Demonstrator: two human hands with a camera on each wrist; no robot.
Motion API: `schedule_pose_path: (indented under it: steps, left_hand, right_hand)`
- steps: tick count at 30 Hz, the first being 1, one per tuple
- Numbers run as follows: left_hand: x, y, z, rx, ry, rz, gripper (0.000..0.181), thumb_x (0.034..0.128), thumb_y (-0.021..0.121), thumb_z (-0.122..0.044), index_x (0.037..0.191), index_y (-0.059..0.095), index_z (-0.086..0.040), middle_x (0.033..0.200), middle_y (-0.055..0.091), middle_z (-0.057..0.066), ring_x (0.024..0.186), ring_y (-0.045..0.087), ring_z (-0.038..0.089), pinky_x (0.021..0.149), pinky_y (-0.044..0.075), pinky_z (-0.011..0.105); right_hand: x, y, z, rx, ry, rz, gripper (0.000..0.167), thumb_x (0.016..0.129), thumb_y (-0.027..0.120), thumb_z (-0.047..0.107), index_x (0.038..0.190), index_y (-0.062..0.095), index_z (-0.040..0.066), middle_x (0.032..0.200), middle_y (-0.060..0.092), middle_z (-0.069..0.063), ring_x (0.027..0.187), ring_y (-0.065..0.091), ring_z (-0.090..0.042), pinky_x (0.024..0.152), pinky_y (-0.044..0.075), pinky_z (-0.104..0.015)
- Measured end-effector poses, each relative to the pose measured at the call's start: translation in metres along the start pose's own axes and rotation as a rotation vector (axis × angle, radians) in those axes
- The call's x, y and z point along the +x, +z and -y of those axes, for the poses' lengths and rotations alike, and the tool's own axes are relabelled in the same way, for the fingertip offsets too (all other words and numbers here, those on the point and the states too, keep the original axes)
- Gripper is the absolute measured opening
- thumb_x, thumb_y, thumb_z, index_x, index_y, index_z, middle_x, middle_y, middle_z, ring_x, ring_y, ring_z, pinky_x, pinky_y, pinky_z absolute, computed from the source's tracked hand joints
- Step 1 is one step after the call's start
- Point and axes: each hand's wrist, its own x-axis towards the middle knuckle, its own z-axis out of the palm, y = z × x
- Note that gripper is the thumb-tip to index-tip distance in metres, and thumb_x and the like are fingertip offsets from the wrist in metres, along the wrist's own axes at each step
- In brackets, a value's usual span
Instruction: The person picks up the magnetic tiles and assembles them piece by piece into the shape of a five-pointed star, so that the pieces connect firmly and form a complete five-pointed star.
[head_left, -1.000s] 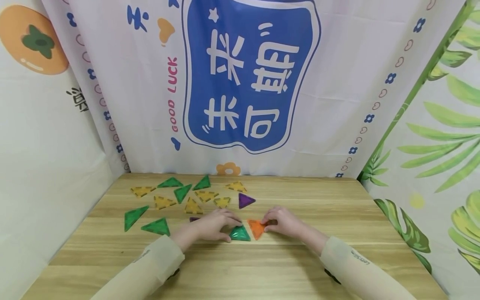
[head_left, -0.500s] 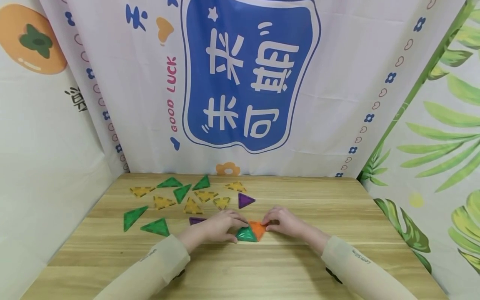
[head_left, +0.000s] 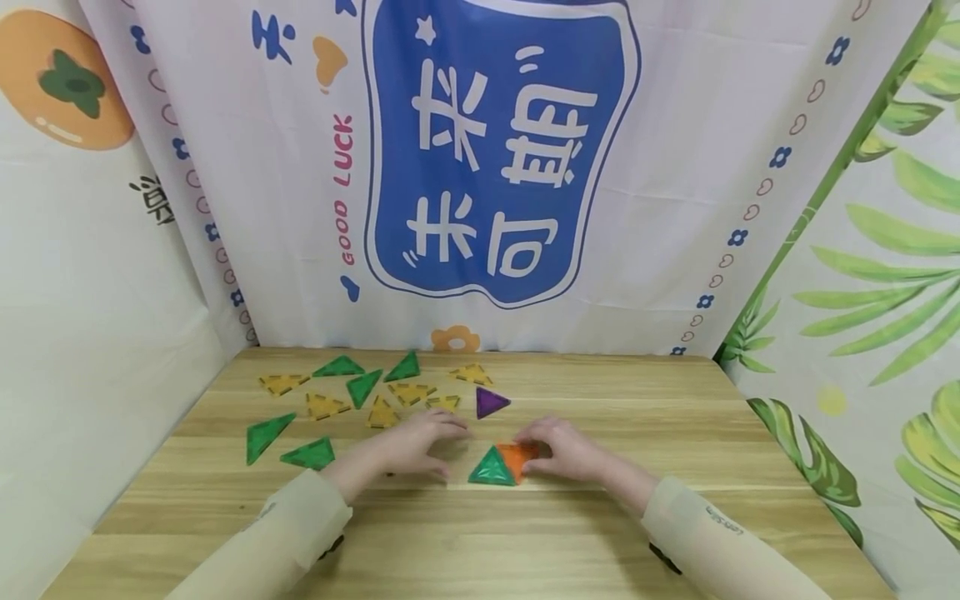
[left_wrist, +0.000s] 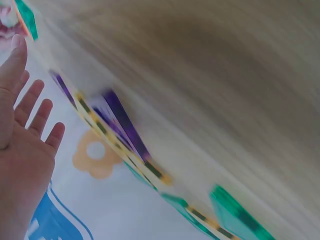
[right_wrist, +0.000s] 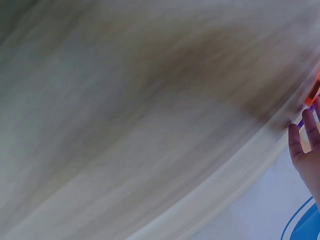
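Note:
A green triangular magnetic tile (head_left: 492, 468) lies flat on the table, its right side against an orange triangular magnetic tile (head_left: 513, 457). The right hand (head_left: 567, 450) holds the orange tile by its right side between thumb and fingers, covering part of it. Left of the green tile and apart from it, the left hand (head_left: 408, 444) hovers with spread fingers and nothing in them. A purple triangular tile (left_wrist: 125, 125) near the left hand shows in the left wrist view; in the head view that hand hides it. Another purple tile (head_left: 491, 403) lies behind the joined pair.
Several yellow triangular tiles (head_left: 327, 407) and green triangular tiles (head_left: 307, 454) lie scattered over the left and back of the wooden table (head_left: 480, 542). A printed cloth (head_left: 675, 208) hangs behind the table's back edge.
The left hand slid the green tile right until it met the orange one, then let go and drew back left. The right hand stays at the orange tile, its fingers now further over it.

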Motion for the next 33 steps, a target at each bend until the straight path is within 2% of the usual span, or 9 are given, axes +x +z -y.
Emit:
schedule_pose_path:
  steps: [3,8,13,17,21,26,30,33]
  left_hand:
    - [-0.011,-0.007,0.008,-0.011,-0.019,-0.011,0.066,0.0766,0.076,-0.033,0.134,0.053,-0.010,0.138,0.050,0.010,0.129,0.042,0.032,0.105,0.035,0.052]
    - [-0.028,-0.019,0.022,-0.054,-0.034,-0.028,0.064,0.0759,0.078,-0.027,0.133,0.054,-0.010,0.136,0.052,0.010,0.127,0.043,0.035,0.104,0.034,0.055]
    - [-0.046,-0.025,0.036,-0.028,-0.088,-0.029,0.062,0.0764,0.078,-0.025,0.131,0.055,-0.008,0.133,0.053,0.014,0.124,0.045,0.037,0.101,0.036,0.057]
    - [-0.056,-0.024,0.044,0.004,-0.132,-0.026,0.058,0.0758,0.078,-0.028,0.126,0.059,-0.005,0.128,0.056,0.015,0.121,0.047,0.036,0.104,0.032,0.058]
    - [-0.061,-0.019,0.049,0.020,-0.138,-0.034,0.054,0.0748,0.078,-0.030,0.121,0.063,-0.007,0.122,0.059,0.010,0.115,0.050,0.033,0.101,0.036,0.056]
    - [-0.065,-0.011,0.053,0.029,-0.154,-0.049,0.053,0.0746,0.077,-0.036,0.119,0.065,-0.011,0.120,0.059,0.008,0.113,0.051,0.032,0.095,0.041,0.055]
    - [-0.064,-0.008,0.052,0.036,-0.152,-0.067,0.053,0.0746,0.077,-0.039,0.118,0.066,-0.010,0.117,0.060,0.008,0.111,0.052,0.031,0.094,0.042,0.054]
    - [-0.061,-0.007,0.048,0.046,-0.134,-0.075,0.053,0.0740,0.077,-0.038,0.118,0.066,-0.010,0.113,0.061,0.007,0.107,0.053,0.029,0.093,0.042,0.052]
  right_hand:
    - [0.002,0.004,0.005,-0.016,0.014,0.022,0.050,0.082,0.070,0.041,0.124,0.062,0.014,0.121,0.063,0.000,0.111,0.056,-0.017,0.097,0.045,-0.038]
    - [0.004,0.008,0.012,-0.054,0.034,0.045,0.053,0.084,0.066,0.045,0.129,0.059,0.017,0.128,0.058,-0.001,0.120,0.050,-0.023,0.106,0.035,-0.048]
    - [0.005,0.009,0.014,-0.037,0.041,0.051,0.053,0.085,0.067,0.043,0.130,0.058,0.017,0.130,0.056,-0.003,0.124,0.046,-0.027,0.110,0.027,-0.054]
    - [0.003,0.009,0.013,-0.036,0.029,0.062,0.053,0.085,0.066,0.043,0.131,0.057,0.020,0.132,0.055,-0.003,0.127,0.044,-0.028,0.112,0.022,-0.055]
    - [0.000,0.009,0.012,-0.027,0.014,0.066,0.053,0.084,0.067,0.044,0.131,0.057,0.022,0.132,0.055,-0.001,0.127,0.043,-0.026,0.111,0.024,-0.055]
    - [-0.004,0.009,0.013,0.001,-0.015,0.052,0.053,0.083,0.069,0.042,0.129,0.058,0.020,0.131,0.057,-0.001,0.124,0.045,-0.025,0.108,0.028,-0.055]
    - [-0.005,0.011,0.012,-0.004,-0.006,0.066,0.052,0.084,0.067,0.043,0.130,0.057,0.020,0.133,0.056,0.000,0.127,0.043,-0.024,0.109,0.026,-0.055]
    - [-0.005,0.010,0.012,-0.011,-0.015,0.061,0.052,0.085,0.066,0.044,0.130,0.058,0.019,0.132,0.056,-0.001,0.125,0.044,-0.024,0.108,0.030,-0.053]
